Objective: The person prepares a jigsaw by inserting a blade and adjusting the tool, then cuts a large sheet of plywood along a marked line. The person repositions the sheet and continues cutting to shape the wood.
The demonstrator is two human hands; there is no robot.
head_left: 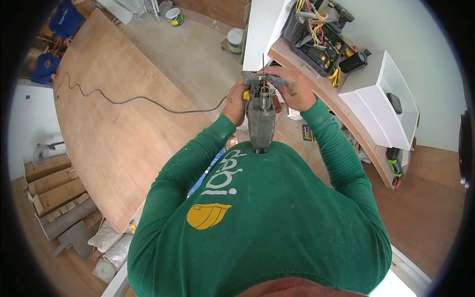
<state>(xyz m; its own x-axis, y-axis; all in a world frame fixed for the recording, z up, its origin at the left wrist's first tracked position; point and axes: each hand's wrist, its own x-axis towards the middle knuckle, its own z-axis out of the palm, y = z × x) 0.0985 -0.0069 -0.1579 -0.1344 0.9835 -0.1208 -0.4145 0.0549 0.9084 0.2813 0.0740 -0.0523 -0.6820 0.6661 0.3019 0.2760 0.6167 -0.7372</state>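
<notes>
Left of left fingers (pixel 241 89), we have open room over the wooden sheet (pixel 128 148), dark cable (pixel 123 102) crossing. Right of right fingers (pixel 277 71), shelf (pixel 326 92) and toolbox (pixel 314 53) block us. Ahead, white panel (pixel 262 29); between both sets, jigsaw (pixel 261 121).

A cable (pixel 133 102) winds across the broad wooden surface (pixel 114 163) at left. The narrower wooden surface (pixel 324 92) at right bears a tool case (pixel 316 57), a black cylinder (pixel 353 62), a yellow tool (pixel 336 77) and a white box (pixel 367 101). A bucket (pixel 174 18) stands on the floor (pixel 188 59), beyond the broad surface's far edge
</notes>
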